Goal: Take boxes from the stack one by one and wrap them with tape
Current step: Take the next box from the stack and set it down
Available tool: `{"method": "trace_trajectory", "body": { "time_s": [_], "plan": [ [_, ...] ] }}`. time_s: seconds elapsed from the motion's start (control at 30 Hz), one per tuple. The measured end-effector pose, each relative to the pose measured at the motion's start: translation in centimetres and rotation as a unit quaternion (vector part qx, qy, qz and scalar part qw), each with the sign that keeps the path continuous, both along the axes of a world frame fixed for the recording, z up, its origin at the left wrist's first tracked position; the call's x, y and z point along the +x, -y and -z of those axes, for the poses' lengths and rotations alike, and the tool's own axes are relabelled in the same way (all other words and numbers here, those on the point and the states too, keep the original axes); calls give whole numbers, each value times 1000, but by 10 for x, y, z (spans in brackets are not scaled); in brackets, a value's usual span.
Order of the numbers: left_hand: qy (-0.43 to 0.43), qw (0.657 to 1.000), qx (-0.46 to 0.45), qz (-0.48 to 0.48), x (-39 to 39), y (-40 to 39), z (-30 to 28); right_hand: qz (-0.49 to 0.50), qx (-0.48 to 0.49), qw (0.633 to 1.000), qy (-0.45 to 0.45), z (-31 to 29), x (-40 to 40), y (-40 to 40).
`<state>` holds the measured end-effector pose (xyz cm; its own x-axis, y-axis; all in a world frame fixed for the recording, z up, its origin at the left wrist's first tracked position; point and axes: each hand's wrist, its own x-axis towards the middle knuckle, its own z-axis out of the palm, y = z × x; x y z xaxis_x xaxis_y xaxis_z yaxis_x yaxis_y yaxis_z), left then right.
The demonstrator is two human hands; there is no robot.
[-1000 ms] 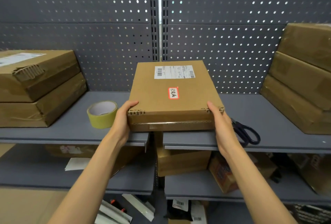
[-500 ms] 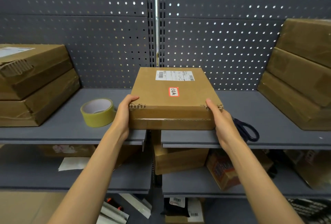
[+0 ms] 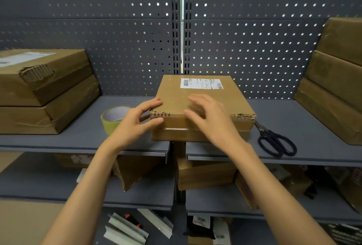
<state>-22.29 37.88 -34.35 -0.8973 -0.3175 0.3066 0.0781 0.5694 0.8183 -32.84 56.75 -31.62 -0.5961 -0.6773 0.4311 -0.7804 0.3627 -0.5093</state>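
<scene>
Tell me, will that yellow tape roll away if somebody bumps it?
Probably not far. The tape roll seems to lie flat on its side on the shelf, hole facing up, so a bump would likely slide it, not roll it. It's a round ring, though; tipped onto its edge it could roll. It looks stiff enough to keep its shape when picked up.

On the upper shelf (image 3: 293, 119) there are six cardboard boxes: one at centre (image 3: 199, 103), two stacked left (image 3: 45, 92), three stacked right (image 3: 337, 80), plus one tape roll (image 3: 112, 118) and one pair of scissors (image 3: 274, 141).
</scene>
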Motion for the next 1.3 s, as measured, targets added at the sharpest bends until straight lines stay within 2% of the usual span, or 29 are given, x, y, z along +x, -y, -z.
{"method": "trace_trajectory", "body": {
  "time_s": [0.13,0.27,0.6,0.83,1.1,1.3],
  "plan": [
    [12,999,-11,34,1,8,0,-48,72,995,-44,1,9,30],
    [11,999,-6,40,-1,13,3,-42,105,987,-115,9,8,39],
    [-50,999,-20,-3,-4,7,13,-11,18,993,-113,23,9,42],
    [-53,999,10,-8,-1,2,17,-15,37,996,-74,17,4,41],
    [-52,998,32,0,-1,3,15,37,-60,986,-153,33,8,52],
    [-65,996,45,-28,-2,3,15,37,-75,981,-173,37,7,55]
  ]
}}
